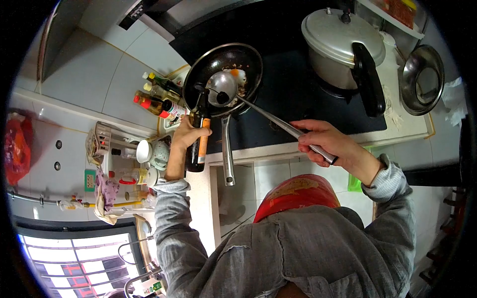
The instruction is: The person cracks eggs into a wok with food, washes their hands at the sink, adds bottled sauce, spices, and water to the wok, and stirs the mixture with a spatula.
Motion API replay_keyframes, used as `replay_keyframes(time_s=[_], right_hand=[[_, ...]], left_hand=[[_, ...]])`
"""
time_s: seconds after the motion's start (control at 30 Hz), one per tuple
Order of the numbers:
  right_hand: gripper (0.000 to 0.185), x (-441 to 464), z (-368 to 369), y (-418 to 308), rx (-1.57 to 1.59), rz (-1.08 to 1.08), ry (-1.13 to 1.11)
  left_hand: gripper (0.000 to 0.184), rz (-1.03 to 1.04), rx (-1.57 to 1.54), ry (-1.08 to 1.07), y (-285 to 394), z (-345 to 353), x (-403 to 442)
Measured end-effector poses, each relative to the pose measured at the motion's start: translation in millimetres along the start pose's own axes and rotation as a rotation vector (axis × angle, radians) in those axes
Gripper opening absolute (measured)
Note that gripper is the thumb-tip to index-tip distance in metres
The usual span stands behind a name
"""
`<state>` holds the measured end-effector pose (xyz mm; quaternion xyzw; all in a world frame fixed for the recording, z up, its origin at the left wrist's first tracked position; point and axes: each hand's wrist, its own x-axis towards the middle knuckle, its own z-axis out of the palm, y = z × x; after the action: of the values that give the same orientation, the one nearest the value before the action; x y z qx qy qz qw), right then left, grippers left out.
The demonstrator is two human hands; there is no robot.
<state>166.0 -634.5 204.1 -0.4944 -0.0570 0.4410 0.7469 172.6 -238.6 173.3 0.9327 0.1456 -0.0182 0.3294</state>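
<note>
bottle [201,144], clasped in the left hand [189,134], points lengthwise, neck first, seemingly at the ladle [217,83].

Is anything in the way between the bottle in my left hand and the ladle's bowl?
Nothing visible is. Your left hand holds the bottle with its neck right by the bowl of the ladle, which your right hand holds over the pan. The other bottles stand left of the pan, outside that path.

The ladle bowl [217,82] hides some food [240,75] in the pan [202,64]. The left hand [189,133] covers part of the bottle [195,161]; its label [202,145] is unreadably small.
</note>
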Motion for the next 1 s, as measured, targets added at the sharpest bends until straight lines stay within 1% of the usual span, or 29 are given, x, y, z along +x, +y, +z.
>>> replay_keyframes(time_s=[0.07, 0.13, 0.17, 0.27, 0.3, 0.33, 0.4, 0.47, 0.5, 0.53, 0.57, 0.67, 0.7, 0.73, 0.77, 0.8, 0.87, 0.9, 1.0], right_hand=[[0.051, 0.7, -1.5, -2.3, 0.026, 0.007, -0.009], [0.052, 3.6, -3.1, -3.7, 0.061, 0.014, -0.04], [0.052, 5.1, -3.2, -4.8, 0.028, 0.017, -0.022], [0.053, 10.1, -3.2, -7.3, -0.094, 0.006, 0.029], [0.054, 11.3, -4.2, -6.3, -0.148, -0.012, 0.048], [0.054, 13.0, -5.9, -5.5, -0.203, -0.032, 0.066], [0.055, 18.8, -15.8, -2.1, -0.449, -0.065, 0.081], [0.056, 21.8, -16.2, 0.4, -0.748, -0.086, 0.119], [0.057, 21.5, -13.0, 2.4, -0.927, -0.089, 0.15], [0.058, 20.3, -10.5, 4.8, -1.108, -0.095, 0.181], [0.059, 29.6, -27.1, 26.8, -1.334, -0.463, 0.16], [0.059, 9.3, 12.7, -3.0, -1.344, -0.126, 0.132], [0.059, 1.8, 24.6, -7.5, -1.358, -0.092, 0.133], [0.06, -6.5, 32.8, -11.1, -1.377, -0.06, 0.137], [0.06, -10.5, 37.5, -11.2, -1.398, -0.028, 0.145], [0.06, -11.5, 37.8, -6.6, -1.457, -0.13, 0.136], [0.061, -10.7, 36.9, 5.1, -1.558, -0.33, 0.129], [0.064, -6.1, 39.3, 9.7, -1.634, -0.339, 0.163], [0.064, 13.8, 60.9, 18.7, -1.832, -0.164, 0.298]], left_hand=[[0.065, 0.033, -0.232, -0.001, -13.6, 5.4, 8.8], [0.062, 0.096, -0.319, 0.026, 20.6, 2.0, -5.4], [0.061, 0.125, -0.364, 0.042, 35.9, 1.0, -12.3], [0.056, 0.177, -0.394, 0.157, 45.5, -1.1, -10.4], [0.054, 0.205, -0.482, 0.124, 42.1, -4.2, -3.5], [0.053, 0.182, -0.543, 0.167, 41.1, -6.5, -4.5], [0.054, 0.258, -0.568, 0.311, 43.7, -13.4, -4.7], [0.054, 0.317, -0.704, 0.376, 48.5, -23.7, -10.8], [0.055, 0.358, -0.749, 0.353, 34.3, -31.6, -3.8], [0.054, 0.365, -0.766, 0.397, 29.8, -38.8, -4.5], [0.055, 0.338, -0.748, 0.451, 27.2, -46.2, -6.3], [0.056, 0.307, -0.661, 0.623, 17.9, -73.0, -11.9], [0.056, 0.366, -0.74, 0.647, 2.9, -79.3, -4.3], [0.056, 0.379, -0.721, 0.703, -14.4, -89.0, 3.2], [0.055, 0.352, -0.687, 0.764, -14.5, -98.5, 0.3], [0.055, 0.327, -0.655, 0.822, -12.8, -105.6, -0.9], [0.054, 0.338, -0.658, 0.891, -30.3, -117.6, 11.6], [0.054, 0.345, -0.659, 0.92, -37.7, -121.7, 18.8], [0.055, 0.274, -0.686, 0.952, -50.8, -122.8, 42.4]])
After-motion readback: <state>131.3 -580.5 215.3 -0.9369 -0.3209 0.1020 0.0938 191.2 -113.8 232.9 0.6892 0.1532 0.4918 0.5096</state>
